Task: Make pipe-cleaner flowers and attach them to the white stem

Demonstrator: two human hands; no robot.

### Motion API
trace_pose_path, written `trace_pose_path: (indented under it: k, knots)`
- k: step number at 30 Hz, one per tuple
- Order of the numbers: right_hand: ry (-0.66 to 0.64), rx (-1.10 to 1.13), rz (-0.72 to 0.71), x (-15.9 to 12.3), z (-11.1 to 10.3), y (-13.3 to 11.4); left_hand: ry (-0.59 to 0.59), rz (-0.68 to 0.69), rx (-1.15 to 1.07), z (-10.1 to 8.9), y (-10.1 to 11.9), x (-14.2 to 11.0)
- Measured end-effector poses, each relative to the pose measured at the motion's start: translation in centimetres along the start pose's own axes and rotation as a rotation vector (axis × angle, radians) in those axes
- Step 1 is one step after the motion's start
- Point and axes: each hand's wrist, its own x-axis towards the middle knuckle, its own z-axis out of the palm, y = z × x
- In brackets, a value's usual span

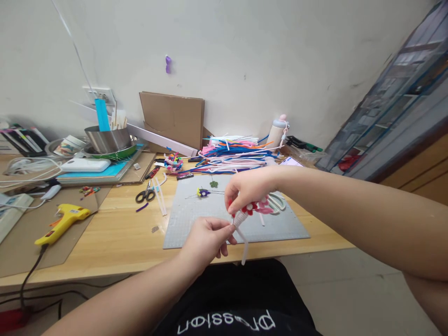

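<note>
Black garment [250, 289], bottom centre; 1 red-and-pink flower bundle [251, 209], below-right of centre, left hand [209, 237] pinching its white stem [240, 218], right hand [250, 186] pinching something red [230, 204] alongside; light, crushable, I judge, best held by the stem.

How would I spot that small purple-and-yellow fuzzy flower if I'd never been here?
On the light wooden table, find the flat grey rectangular mat. Towards its far left corner lies the small purple-and-yellow fuzzy flower. Its pale centre and two petal colours set it apart from the plain green fuzzy piece just beyond it.
</note>
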Motion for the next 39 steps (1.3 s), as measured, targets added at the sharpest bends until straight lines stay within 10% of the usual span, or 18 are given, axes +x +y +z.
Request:
trace_pose_path:
  k: [12,20,39]
  knots:
    - [0.116,-0.264,-0.200,0.3,0.1,-0.4,-0.005,-0.010,0.083,0.1,-0.6,0.4]
    - [-0.013,-0.556,0.059,0.3,1.2,-3.6,0.019,0.009,0.208,0.4,-1.0,0.9]
    - [-0.155,-0.272,-0.117,1.7,2.0,0.0,0.028,0.003,0.192,0.5,-1.4,1.1]
